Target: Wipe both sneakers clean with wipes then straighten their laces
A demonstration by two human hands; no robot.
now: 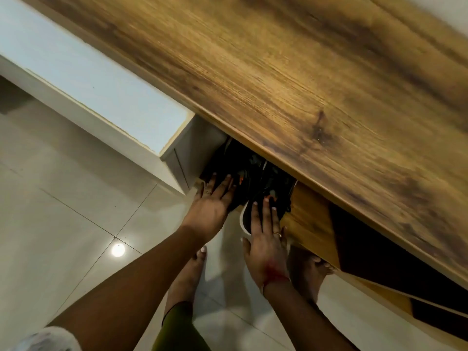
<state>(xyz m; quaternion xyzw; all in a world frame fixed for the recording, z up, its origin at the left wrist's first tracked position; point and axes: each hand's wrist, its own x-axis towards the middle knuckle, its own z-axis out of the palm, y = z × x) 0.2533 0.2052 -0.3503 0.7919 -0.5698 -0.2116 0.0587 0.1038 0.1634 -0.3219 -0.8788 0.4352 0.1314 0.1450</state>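
Two black sneakers with white soles sit side by side in an opening under a wooden cabinet top. My left hand (pixel 211 201) lies flat with straight fingers on the left sneaker (pixel 238 171). My right hand (pixel 266 231) lies on the toe of the right sneaker (pixel 274 184), fingers stretched forward over its black upper and white sole rim (pixel 243 221). The sneakers' far ends are hidden in shadow under the top. No wipes are in view.
The wooden cabinet top (pixel 304 84) overhangs the sneakers. A white cabinet (pixel 101 97) stands to the left, a wooden panel (pixel 309 224) and dark shelf openings (pixel 379 254) to the right. My bare feet (pixel 187 274) stand on the glossy white tiled floor (pixel 63 211).
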